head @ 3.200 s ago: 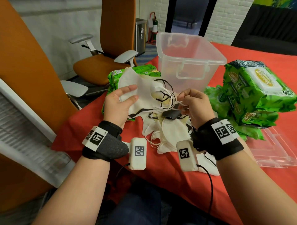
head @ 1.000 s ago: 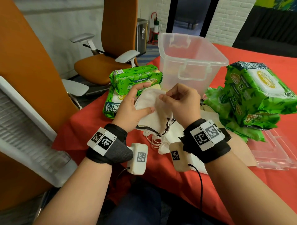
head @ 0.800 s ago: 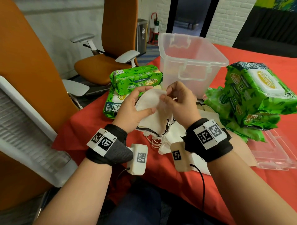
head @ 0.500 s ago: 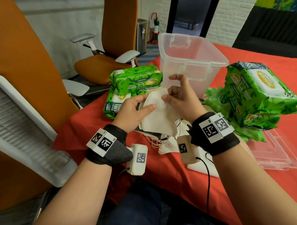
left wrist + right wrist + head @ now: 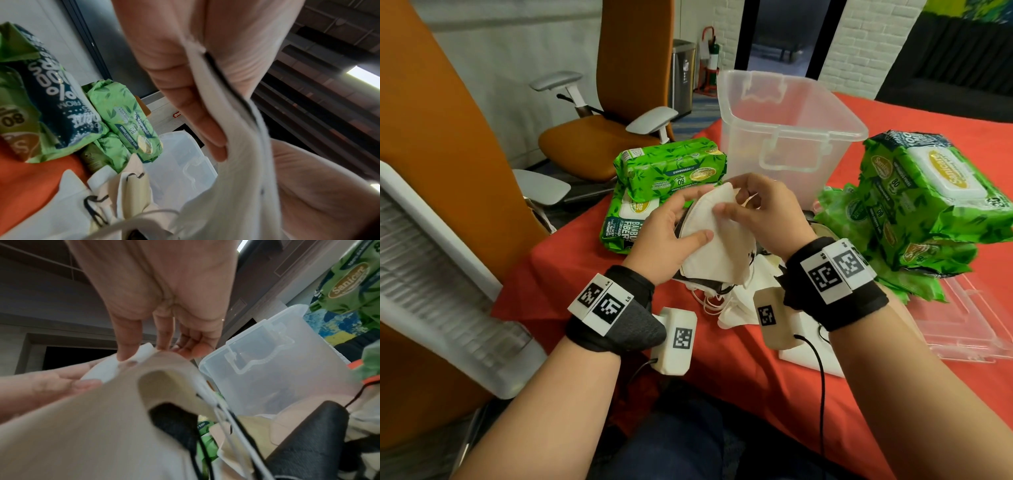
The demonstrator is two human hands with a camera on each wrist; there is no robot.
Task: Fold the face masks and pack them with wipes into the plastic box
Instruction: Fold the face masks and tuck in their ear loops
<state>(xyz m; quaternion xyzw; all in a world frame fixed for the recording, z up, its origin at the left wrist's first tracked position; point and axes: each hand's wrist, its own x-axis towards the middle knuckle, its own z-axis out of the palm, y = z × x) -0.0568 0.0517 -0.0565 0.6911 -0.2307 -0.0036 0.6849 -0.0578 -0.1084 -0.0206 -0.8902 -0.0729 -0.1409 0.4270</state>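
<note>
Over the red table I hold a white face mask, folded flat in half. My left hand grips its left side, thumb on top and fingers behind. My right hand pinches its top edge between thumb and fingertips. More masks, white and black, lie in a heap below with loose ear loops. The clear plastic box stands open behind the hands. Green wipes packs sit at the left and in a taller stack at the right. In the left wrist view the mask runs between thumb and fingers.
The clear box lid lies flat at the right, under the wipes stack. Orange office chairs stand off the table's left edge. The near table edge runs just below my wrists. A black mask lies under my right wrist.
The mask, held spread open with its loops in my right hand three seconds ago, is now folded flat. My right fingers, raised half a second ago, have come down onto its top edge.
</note>
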